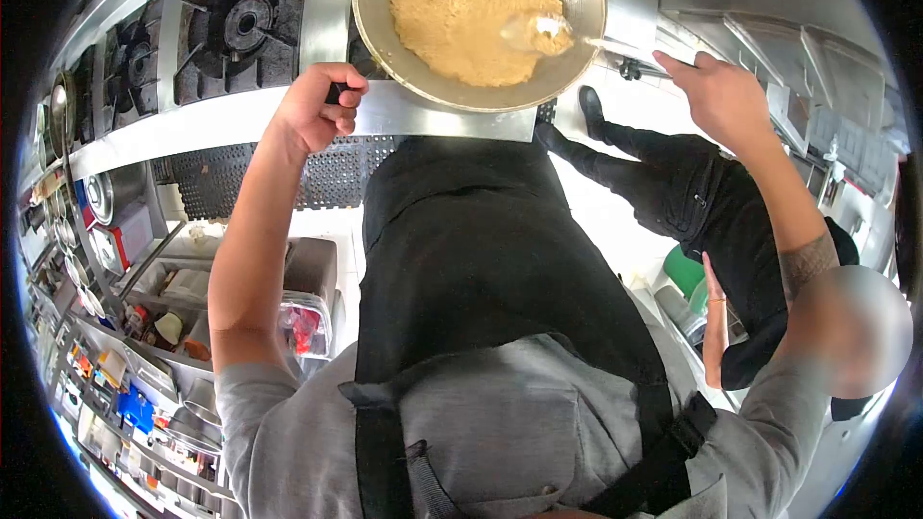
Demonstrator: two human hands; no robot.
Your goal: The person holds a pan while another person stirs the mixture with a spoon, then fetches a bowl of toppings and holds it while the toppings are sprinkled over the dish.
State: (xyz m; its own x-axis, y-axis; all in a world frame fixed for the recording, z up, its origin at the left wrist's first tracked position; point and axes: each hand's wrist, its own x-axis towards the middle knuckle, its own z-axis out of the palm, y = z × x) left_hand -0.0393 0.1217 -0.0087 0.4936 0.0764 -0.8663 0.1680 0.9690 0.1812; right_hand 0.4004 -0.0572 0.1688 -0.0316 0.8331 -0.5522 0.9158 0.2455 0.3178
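A wide metal pan (478,99) sits at the front of the stove, holding a thick tan, grainy mixture (471,0). My right hand (721,101) grips a large metal spoon (630,48) by its dark handle. The bowl of that spoon is over the mixture, motion-blurred, with some of the mixture on it. Left of the pan, my left hand (317,108) is closed around a short black handle (336,92). Only the end of this handle shows between the fingers, and what it joins is hidden.
Gas burners (245,24) line the stove on the left. Another person (711,202) in black stands close on my right. Shelves with containers (173,298) and a plastic tub (306,322) are at my left. A perforated black mat (336,173) lies below the stove edge.
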